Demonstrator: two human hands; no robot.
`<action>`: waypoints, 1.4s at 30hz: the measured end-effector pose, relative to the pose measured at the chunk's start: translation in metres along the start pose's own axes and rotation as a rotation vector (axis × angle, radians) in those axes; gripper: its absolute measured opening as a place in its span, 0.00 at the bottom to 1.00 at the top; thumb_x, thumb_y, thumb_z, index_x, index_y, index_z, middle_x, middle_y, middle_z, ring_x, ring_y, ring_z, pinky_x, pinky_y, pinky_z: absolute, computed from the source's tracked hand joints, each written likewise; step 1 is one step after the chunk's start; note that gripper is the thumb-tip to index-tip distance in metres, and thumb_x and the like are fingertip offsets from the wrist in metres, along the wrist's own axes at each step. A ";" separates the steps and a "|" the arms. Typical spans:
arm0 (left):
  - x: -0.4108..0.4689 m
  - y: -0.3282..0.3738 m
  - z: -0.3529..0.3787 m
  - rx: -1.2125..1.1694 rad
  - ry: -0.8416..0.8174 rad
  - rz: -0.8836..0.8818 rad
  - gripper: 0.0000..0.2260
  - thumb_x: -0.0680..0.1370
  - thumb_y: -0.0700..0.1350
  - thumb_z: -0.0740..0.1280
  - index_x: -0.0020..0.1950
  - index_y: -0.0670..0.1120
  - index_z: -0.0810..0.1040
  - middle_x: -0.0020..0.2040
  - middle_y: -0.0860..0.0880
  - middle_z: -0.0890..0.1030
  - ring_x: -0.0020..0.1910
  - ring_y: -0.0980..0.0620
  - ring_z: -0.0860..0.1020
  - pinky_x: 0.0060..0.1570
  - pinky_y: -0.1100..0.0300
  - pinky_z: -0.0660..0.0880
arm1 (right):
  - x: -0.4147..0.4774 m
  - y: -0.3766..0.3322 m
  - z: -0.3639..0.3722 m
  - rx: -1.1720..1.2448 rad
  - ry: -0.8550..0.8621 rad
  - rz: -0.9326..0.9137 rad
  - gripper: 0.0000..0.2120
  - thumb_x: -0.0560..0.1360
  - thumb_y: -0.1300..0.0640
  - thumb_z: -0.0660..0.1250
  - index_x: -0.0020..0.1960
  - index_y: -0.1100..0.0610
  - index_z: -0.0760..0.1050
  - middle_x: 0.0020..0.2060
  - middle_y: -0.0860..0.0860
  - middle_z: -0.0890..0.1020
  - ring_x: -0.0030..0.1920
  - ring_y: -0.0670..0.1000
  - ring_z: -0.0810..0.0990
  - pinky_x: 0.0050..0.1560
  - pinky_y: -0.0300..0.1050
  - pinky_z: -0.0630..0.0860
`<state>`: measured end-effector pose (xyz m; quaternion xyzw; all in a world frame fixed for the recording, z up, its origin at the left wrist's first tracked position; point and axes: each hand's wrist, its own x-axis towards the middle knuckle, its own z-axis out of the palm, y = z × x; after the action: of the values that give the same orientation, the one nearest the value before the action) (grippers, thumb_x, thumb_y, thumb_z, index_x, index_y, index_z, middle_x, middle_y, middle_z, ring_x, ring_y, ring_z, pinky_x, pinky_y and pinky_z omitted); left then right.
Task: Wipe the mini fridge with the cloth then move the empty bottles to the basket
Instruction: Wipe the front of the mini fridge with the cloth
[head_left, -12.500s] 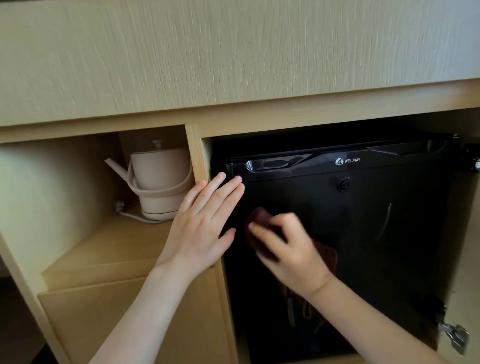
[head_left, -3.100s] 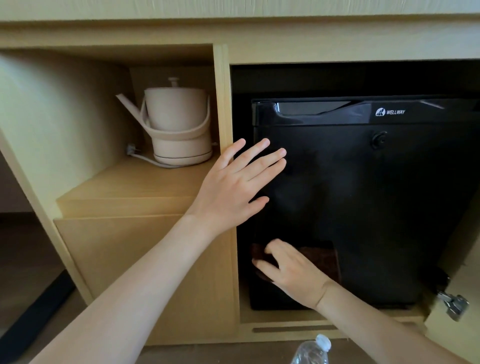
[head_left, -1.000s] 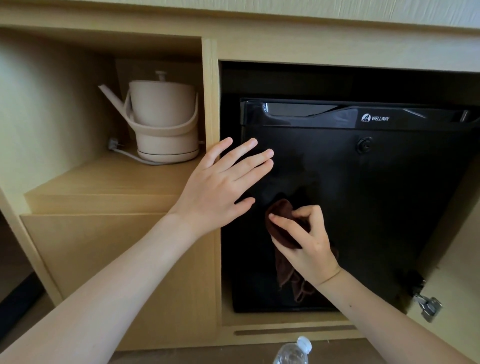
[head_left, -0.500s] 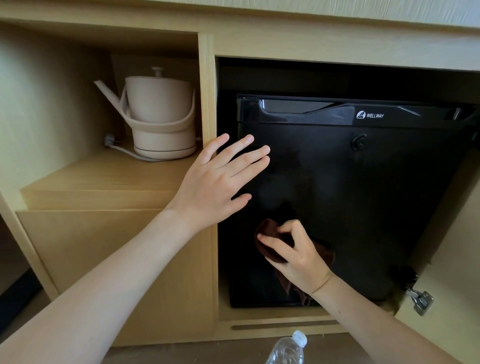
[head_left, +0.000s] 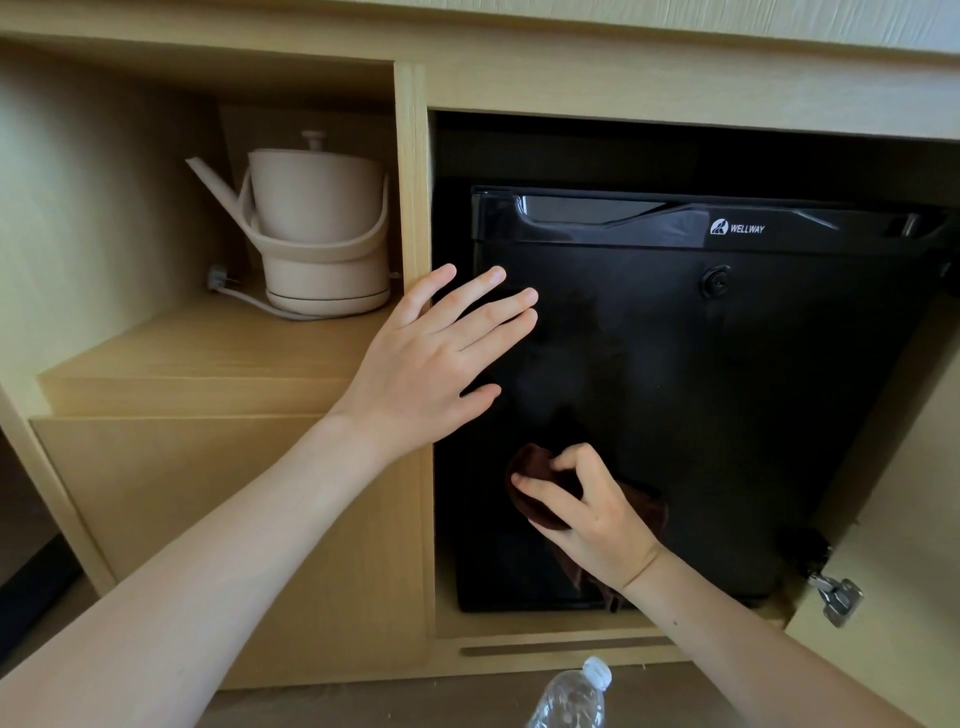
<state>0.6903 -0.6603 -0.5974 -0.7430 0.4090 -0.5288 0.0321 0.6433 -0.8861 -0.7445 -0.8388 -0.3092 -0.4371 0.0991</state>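
Pale wood cabinet (head_left: 413, 182) holds the black mini fridge (head_left: 727, 415). The left hand (head_left: 421, 374) lies flat, fingers straight, against its door, and the right hand (head_left: 592, 514) grips the brown cloth (head_left: 535, 473) lower down. 1 bottle (head_left: 571, 701) shows over the floor (head_left: 363, 706).

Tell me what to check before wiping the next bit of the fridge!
1. Grip of the right hand on the dark brown cloth: ok.
2. Cloth against the door of the black mini fridge, low on its left side: ok.
3. The left hand open, fingers straight at the door's left edge: ok.
4. Fridge door closed: ok.
5. The clear plastic bottle with the white cap empty: cannot tell.
6. Where the basket is: cannot tell, none in view.
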 end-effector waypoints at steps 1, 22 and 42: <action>0.000 0.000 0.000 -0.001 0.001 0.000 0.30 0.74 0.50 0.72 0.74 0.47 0.69 0.75 0.50 0.69 0.77 0.47 0.62 0.77 0.48 0.49 | 0.000 0.000 0.000 -0.001 0.000 0.000 0.19 0.73 0.59 0.75 0.62 0.58 0.77 0.53 0.54 0.70 0.51 0.52 0.76 0.51 0.40 0.79; 0.000 0.000 0.000 -0.002 0.039 -0.009 0.28 0.74 0.50 0.71 0.73 0.47 0.71 0.75 0.50 0.70 0.76 0.46 0.63 0.77 0.49 0.48 | -0.012 -0.065 0.056 0.150 0.677 0.800 0.19 0.66 0.67 0.79 0.55 0.58 0.80 0.51 0.54 0.67 0.53 0.40 0.71 0.58 0.28 0.71; 0.001 0.002 -0.002 0.010 0.040 0.005 0.27 0.73 0.49 0.72 0.72 0.46 0.73 0.73 0.49 0.72 0.75 0.45 0.66 0.76 0.48 0.49 | 0.024 -0.095 0.084 0.212 0.622 0.723 0.18 0.68 0.66 0.79 0.54 0.54 0.80 0.53 0.50 0.67 0.51 0.47 0.73 0.54 0.31 0.73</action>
<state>0.6876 -0.6615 -0.5964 -0.7311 0.4087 -0.5455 0.0288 0.6528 -0.7638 -0.7857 -0.7075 0.0034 -0.5706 0.4170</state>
